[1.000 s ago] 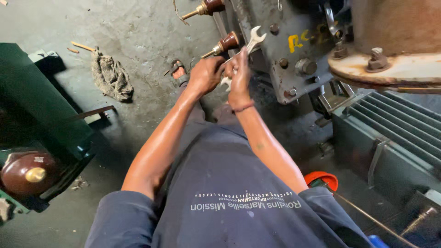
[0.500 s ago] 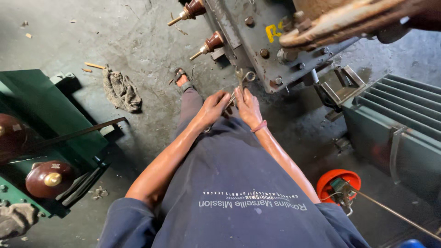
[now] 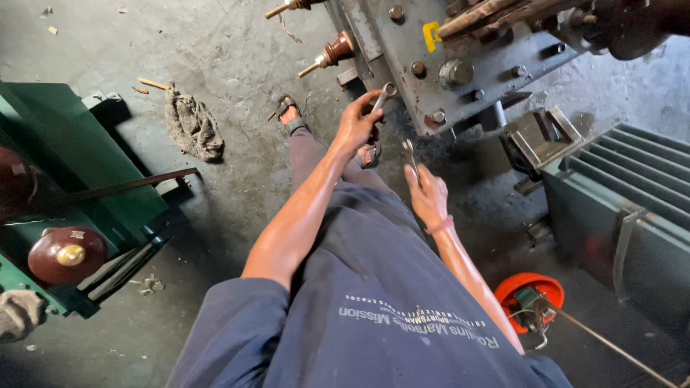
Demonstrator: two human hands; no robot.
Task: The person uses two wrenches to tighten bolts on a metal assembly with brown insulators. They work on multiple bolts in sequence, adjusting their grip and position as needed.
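My left hand (image 3: pixel 356 126) is raised toward the grey metal transformer body (image 3: pixel 402 50) and grips a steel spanner (image 3: pixel 383 95) whose ring end points up at the casing's bolts. My right hand (image 3: pixel 429 194) sits lower and to the right, closed around a second steel spanner (image 3: pixel 409 154) that sticks up from the fist. A large hex bolt (image 3: pixel 456 72) and smaller bolts stud the tilted casing just above both tools. Brown insulator bushings (image 3: pixel 336 50) with brass studs jut out from the casing's left side.
A green tank (image 3: pixel 65 179) with a maroon bushing (image 3: pixel 65 255) stands at left. A dirty rag (image 3: pixel 190 126) lies on the concrete floor. Grey finned radiator panels (image 3: pixel 625 194) fill the right side. An orange round holder (image 3: pixel 528 291) with a metal rod sits beside my right arm.
My hands have separated: the left rose toward the casing with one spanner, the right dropped down with the other. My view has tilted, so the casing sits higher in frame.
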